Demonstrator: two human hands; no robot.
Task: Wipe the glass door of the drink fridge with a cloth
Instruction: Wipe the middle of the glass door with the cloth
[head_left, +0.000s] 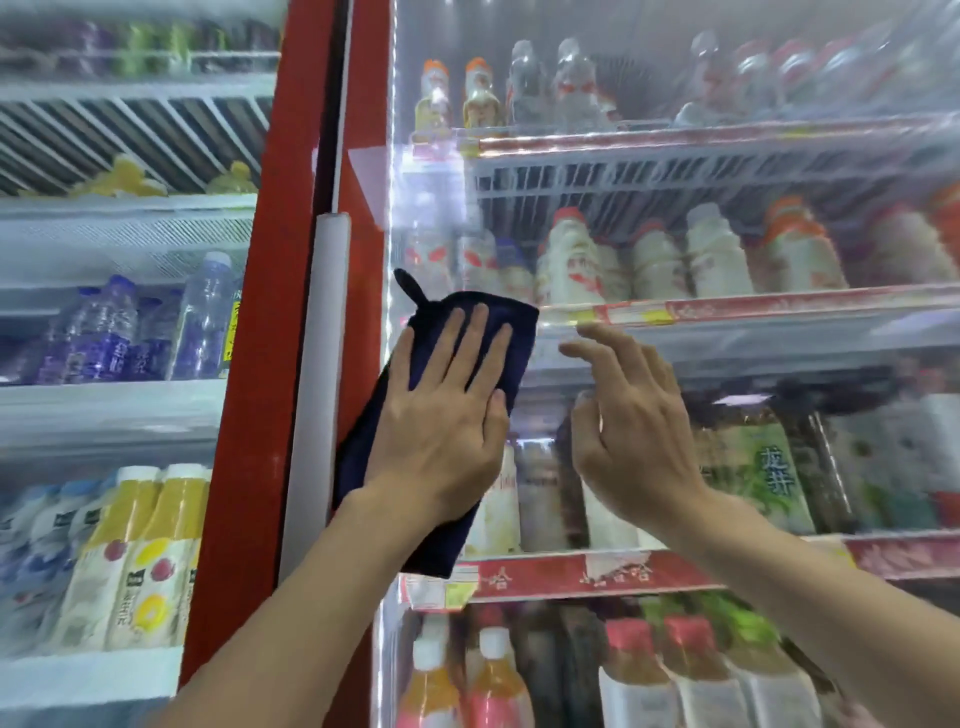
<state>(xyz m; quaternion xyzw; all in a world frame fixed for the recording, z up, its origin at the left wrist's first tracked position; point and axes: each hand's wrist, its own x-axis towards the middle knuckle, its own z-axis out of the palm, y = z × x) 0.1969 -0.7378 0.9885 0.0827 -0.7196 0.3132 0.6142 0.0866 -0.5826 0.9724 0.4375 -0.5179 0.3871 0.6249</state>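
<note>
A dark blue cloth (511, 332) with a small hanging loop lies flat against the glass door (727, 249) of the right-hand drink fridge, near its left edge. My left hand (441, 415) presses the cloth onto the glass with straight, spread fingers. To the right of it, my right hand (634, 421) is raised in front of the glass with relaxed fingers and holds nothing. I cannot tell whether its fingertips touch the glass.
A white vertical door handle (322, 364) runs along the red door frame (260, 364) just left of the cloth. Shelves of drink bottles (571, 265) stand behind the glass. A second fridge (114, 312) with bottles fills the left side.
</note>
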